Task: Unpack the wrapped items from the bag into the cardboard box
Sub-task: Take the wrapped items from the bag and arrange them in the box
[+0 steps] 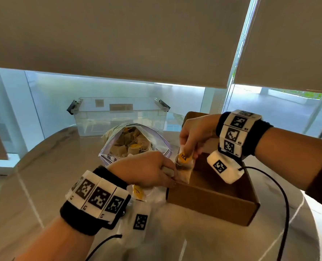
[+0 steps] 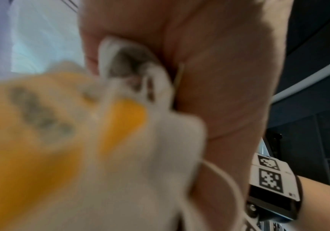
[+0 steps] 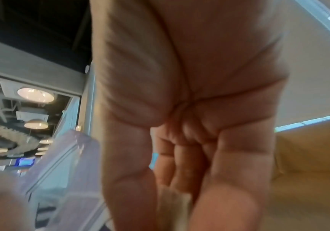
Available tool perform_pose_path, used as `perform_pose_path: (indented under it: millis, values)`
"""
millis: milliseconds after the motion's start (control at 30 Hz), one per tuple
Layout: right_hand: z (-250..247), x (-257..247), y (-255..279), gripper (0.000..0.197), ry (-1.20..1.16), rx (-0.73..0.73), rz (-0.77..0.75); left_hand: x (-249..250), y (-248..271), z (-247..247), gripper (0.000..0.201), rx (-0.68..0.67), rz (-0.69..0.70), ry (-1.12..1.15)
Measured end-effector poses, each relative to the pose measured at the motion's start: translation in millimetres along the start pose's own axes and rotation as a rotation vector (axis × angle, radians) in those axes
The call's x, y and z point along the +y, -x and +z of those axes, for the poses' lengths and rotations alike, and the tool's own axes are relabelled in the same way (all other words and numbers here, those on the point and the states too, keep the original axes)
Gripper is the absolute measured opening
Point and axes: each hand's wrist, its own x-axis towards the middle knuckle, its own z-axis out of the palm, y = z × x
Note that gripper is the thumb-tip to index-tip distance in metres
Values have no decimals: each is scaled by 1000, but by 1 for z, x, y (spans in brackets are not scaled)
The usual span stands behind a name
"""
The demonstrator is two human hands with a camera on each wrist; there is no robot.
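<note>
An open clear zip bag (image 1: 133, 142) full of wrapped tea bags stands on the round table, left of an open brown cardboard box (image 1: 212, 200). Over the box's left rim both hands meet on one white tea bag with a yellow tag (image 1: 184, 162). My right hand (image 1: 192, 136) pinches its top from above. My left hand (image 1: 150, 170) grips its lower side with curled fingers. In the left wrist view more white tea bags with yellow tags (image 2: 120, 125) fill my left palm. The right wrist view shows a white tea bag corner (image 3: 173, 203) between my right fingertips.
A clear plastic bin (image 1: 118, 115) with black latches stands at the table's far edge by the window. A black cable (image 1: 280, 204) runs from my right wrist past the box's right side. Another yellow-tagged tea bag (image 1: 139, 191) shows below my left hand.
</note>
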Motion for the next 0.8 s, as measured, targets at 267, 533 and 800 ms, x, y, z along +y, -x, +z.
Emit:
perform_pose_path:
  millis: [267,533,800]
  values:
    - [21,-2,-23,15,127,-232,104,-5,-1,-1,17,-29,-2,89]
    - [44,12,-22,13,-52,-97,126,-3,-3,1,21,0,23,69]
    - [38,16,-23,14,-87,27,120,0,-2,0,21,-2,55,81]
